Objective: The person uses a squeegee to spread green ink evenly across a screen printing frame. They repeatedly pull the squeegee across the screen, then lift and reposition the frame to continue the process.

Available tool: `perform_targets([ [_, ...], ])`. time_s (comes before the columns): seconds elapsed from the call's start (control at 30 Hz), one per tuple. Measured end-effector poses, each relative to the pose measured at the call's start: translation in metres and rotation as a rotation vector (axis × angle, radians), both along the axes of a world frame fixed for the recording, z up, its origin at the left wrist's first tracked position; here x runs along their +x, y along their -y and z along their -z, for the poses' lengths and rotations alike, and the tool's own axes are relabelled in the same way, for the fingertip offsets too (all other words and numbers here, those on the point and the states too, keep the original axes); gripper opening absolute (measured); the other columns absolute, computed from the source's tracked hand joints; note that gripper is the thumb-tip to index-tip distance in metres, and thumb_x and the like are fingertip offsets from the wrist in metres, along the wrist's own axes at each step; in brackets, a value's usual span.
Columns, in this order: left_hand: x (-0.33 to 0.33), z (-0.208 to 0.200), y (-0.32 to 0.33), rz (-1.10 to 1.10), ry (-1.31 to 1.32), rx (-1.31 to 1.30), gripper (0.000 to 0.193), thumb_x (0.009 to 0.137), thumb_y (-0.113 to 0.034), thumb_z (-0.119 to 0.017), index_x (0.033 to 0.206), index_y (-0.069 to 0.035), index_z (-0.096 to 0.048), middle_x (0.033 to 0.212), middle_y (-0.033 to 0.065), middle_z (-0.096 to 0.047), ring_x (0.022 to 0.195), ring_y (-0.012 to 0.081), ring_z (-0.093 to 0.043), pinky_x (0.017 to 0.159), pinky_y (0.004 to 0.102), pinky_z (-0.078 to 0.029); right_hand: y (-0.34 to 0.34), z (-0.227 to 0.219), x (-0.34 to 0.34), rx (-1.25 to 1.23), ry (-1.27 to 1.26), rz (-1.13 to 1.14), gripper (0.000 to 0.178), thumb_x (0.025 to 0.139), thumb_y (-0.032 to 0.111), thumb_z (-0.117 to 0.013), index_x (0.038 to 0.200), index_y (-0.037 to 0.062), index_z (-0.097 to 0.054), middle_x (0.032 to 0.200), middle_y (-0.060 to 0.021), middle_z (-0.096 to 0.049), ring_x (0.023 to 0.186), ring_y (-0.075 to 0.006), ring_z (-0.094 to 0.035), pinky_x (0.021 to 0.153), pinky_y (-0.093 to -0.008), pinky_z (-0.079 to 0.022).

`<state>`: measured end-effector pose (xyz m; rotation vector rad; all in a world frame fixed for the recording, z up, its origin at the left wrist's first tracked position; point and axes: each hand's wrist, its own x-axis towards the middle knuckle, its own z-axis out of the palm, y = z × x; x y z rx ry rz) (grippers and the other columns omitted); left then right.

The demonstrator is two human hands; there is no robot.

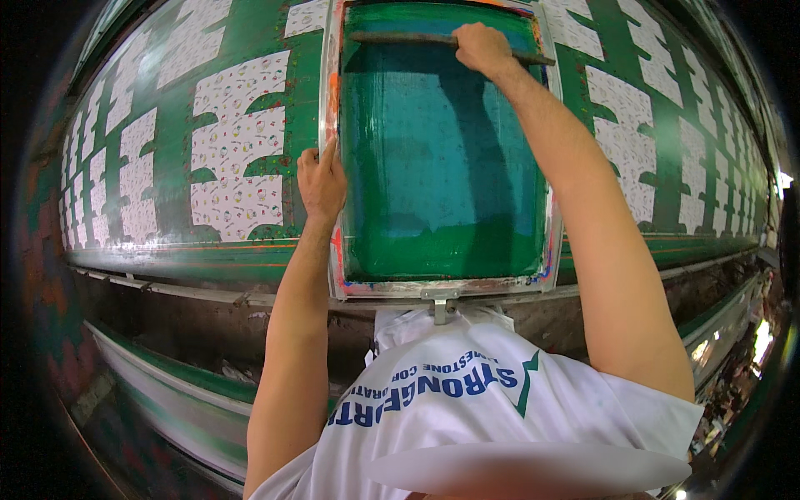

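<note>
A printing screen (433, 167) with blue-green mesh lies in front of me, its metal frame (337, 258) smeared with orange, red and blue ink. My right hand (482, 48) is closed round a long dark squeegee (400, 38), which spans the mesh near its far end. Along the frame's left side, my left hand (322, 182) grips the rail, with the index finger stretched along it and the other fingers curled. Dark green ink borders the mesh, widest at the near end. My right arm casts a shadow across it.
White printed fabric pieces (242, 142) with cut-out edges lie in rows on the long green table (179, 229); more pieces (625, 133) lie to the right. A metal bracket (440, 304) sits at the screen's near edge, over the table's rail (258, 297).
</note>
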<state>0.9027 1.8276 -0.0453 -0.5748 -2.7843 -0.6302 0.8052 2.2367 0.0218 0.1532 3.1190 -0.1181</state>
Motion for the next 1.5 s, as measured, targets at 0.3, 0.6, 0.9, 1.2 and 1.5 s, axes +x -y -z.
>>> perform_targets([
  [0.3,0.001,-0.004,-0.001,0.014,-0.063,0.011,0.039,0.099,-0.011,-0.068,0.136,-0.020,-0.072,0.108,0.0149,-0.063,0.098,0.0319,-0.062,0.088,0.0429,-0.054,0.001,0.004,0.013,-0.005,-0.019,-0.072,0.021,0.084,0.017,-0.076,0.103,0.0119,-0.080,0.100,-0.0181,-0.078,0.097,-0.0396,-0.076,0.083,-0.0518,-0.063],
  [0.6,0.001,-0.007,-0.005,-0.010,-0.107,-0.033,0.036,0.098,-0.011,-0.069,0.133,-0.019,-0.073,0.106,0.0143,-0.063,0.096,0.0314,-0.063,0.084,0.0428,-0.054,-0.030,-0.014,-0.033,-0.022,-0.082,-0.096,0.031,0.084,0.020,-0.073,0.114,0.0163,-0.080,0.105,-0.0178,-0.078,0.099,-0.0406,-0.075,0.088,-0.0532,-0.061],
  [0.9,0.001,-0.004,-0.003,-0.001,-0.109,-0.002,0.036,0.096,-0.013,-0.069,0.132,-0.017,-0.073,0.106,0.0146,-0.061,0.097,0.0327,-0.062,0.084,0.0442,-0.054,-0.042,-0.004,-0.111,0.008,0.058,-0.162,0.025,0.079,0.016,-0.067,0.094,-0.0004,-0.079,0.096,-0.0289,-0.075,0.093,-0.0461,-0.074,0.082,-0.0538,-0.060],
  [1.2,-0.001,0.001,0.003,0.012,0.030,0.093,0.037,0.099,-0.010,-0.062,0.134,-0.017,-0.072,0.108,0.0153,-0.060,0.104,0.0342,-0.059,0.091,0.0458,-0.051,0.008,-0.016,-0.020,-0.002,0.174,-0.431,0.019,0.078,0.018,-0.070,0.087,0.0037,-0.079,0.088,-0.0254,-0.074,0.088,-0.0459,-0.073,0.078,-0.0556,-0.058],
  [1.5,-0.009,0.015,0.011,0.032,0.008,0.074,0.045,0.090,-0.007,-0.064,0.132,-0.019,-0.074,0.110,0.0160,-0.061,0.107,0.0353,-0.060,0.096,0.0459,-0.049,0.090,-0.020,0.153,-0.038,0.327,-0.483,0.039,0.078,0.000,-0.070,0.114,0.0109,-0.078,0.105,-0.0143,-0.076,0.105,-0.0360,-0.072,0.086,-0.0494,-0.061],
])
